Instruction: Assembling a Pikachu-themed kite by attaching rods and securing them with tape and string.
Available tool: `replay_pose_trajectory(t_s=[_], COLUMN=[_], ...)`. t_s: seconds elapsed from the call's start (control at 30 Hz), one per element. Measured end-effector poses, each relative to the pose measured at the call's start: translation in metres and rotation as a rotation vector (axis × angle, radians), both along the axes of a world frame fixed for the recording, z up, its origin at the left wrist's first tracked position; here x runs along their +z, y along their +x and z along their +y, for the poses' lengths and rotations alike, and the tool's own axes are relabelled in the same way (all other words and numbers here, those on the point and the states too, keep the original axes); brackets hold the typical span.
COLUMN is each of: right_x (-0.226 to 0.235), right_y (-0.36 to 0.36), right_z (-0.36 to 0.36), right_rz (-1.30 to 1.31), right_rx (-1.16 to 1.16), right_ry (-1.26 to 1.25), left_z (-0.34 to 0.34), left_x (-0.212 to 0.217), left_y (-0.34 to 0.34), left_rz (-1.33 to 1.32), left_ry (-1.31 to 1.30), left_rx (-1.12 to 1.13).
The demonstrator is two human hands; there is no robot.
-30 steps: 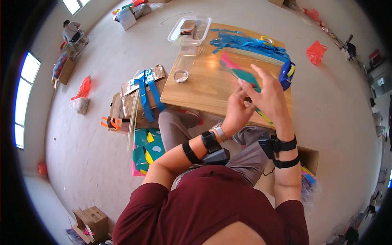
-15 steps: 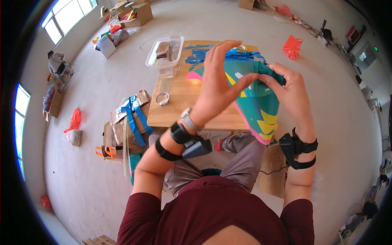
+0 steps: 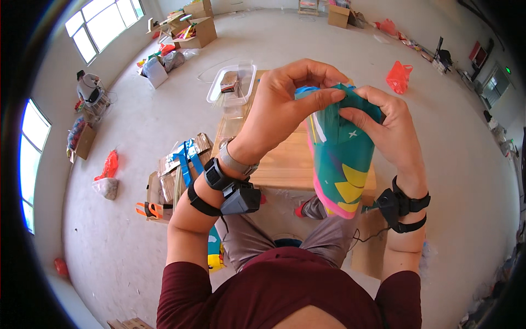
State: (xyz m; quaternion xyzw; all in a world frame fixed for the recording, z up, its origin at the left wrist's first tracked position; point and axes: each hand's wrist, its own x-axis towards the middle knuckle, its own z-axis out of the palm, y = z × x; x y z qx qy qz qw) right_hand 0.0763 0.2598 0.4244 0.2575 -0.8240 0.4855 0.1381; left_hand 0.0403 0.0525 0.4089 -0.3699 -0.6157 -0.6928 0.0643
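A thin teal sheet [image 3: 342,148] with yellow and white shapes and a pink edge hangs in a loose, curved form above the wooden table [image 3: 282,164]. My left hand [image 3: 296,90] pinches its top edge between thumb and bent fingers. Close beside it, my right hand [image 3: 386,118] is closed on the same edge, with its thumb in front and its fingers partly hidden behind. Both hands are raised over the table's right half, their thumbs a short gap apart. The lower end of the sheet dangles over the table's near edge.
A clear plastic tray [image 3: 249,90] with a small box [image 3: 229,84] sits at the table's far left. Cardboard pieces with blue strips [image 3: 189,159] lie left of the table. A red plastic bag [image 3: 399,77] rests on the floor beyond. A person [image 3: 87,88] sits near the windows.
My left hand, earlier with fingers spread upward, has folded them down onto the sheet's top edge. The sheet has swung round and hangs straighter. The view has shifted slightly.
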Motion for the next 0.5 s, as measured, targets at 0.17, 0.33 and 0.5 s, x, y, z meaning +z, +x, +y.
replay_pose_trajectory(t_s=[0.17,0.33,0.5], right_x=[0.004,0.004,0.002], right_y=[-0.003,-0.007,-0.004], right_z=[0.0,0.002,0.002], right_rz=[-0.048,-0.164,-0.18], right_rx=[0.101,0.225,0.247], right_ry=[-0.062,-0.163,-0.158], left_z=[-0.005,-0.009,-0.021], left_x=[0.003,0.005,0.006], left_y=[0.004,0.003,-0.004], left_rz=[0.08,0.718,1.194], left_ry=[-0.009,-0.182,-0.286], left_rx=[0.028,0.403,0.518])
